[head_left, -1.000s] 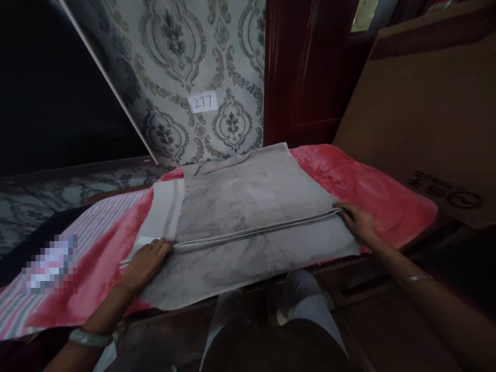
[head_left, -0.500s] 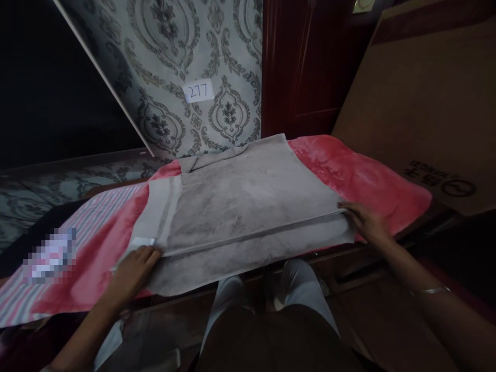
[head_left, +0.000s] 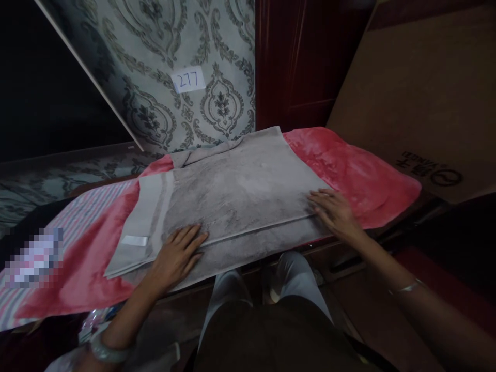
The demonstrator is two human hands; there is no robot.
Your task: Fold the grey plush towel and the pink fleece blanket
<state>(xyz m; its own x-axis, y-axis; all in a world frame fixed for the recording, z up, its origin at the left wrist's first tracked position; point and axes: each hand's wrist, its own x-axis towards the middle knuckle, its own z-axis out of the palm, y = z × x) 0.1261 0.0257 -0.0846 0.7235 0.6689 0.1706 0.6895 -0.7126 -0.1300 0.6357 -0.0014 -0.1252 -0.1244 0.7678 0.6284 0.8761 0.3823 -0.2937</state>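
Observation:
A grey towel (head_left: 236,191) lies spread before me, with one layer folded over another and the folded edge running along its near side. My left hand (head_left: 176,256) rests flat on the near left part of the towel, fingers spread. On the near right part lies my right hand (head_left: 335,212), its fingers also stretched out over the cloth. Left of my left hand, a small white label (head_left: 134,241) shows on the towel's pale border. Underneath is a pink-red plush cloth (head_left: 360,181), which sticks out at both sides.
A striped cloth (head_left: 83,212) is at the left, beside a dark screen (head_left: 58,93). A large cardboard box (head_left: 418,98) stands at the right. Patterned wallpaper with a paper marked 277 (head_left: 188,79) and a dark red panel (head_left: 294,62) are behind.
Both hands have let go of the towel's edge at its corners and moved inward onto its top. The fold now lies flatter, and the white label is uncovered.

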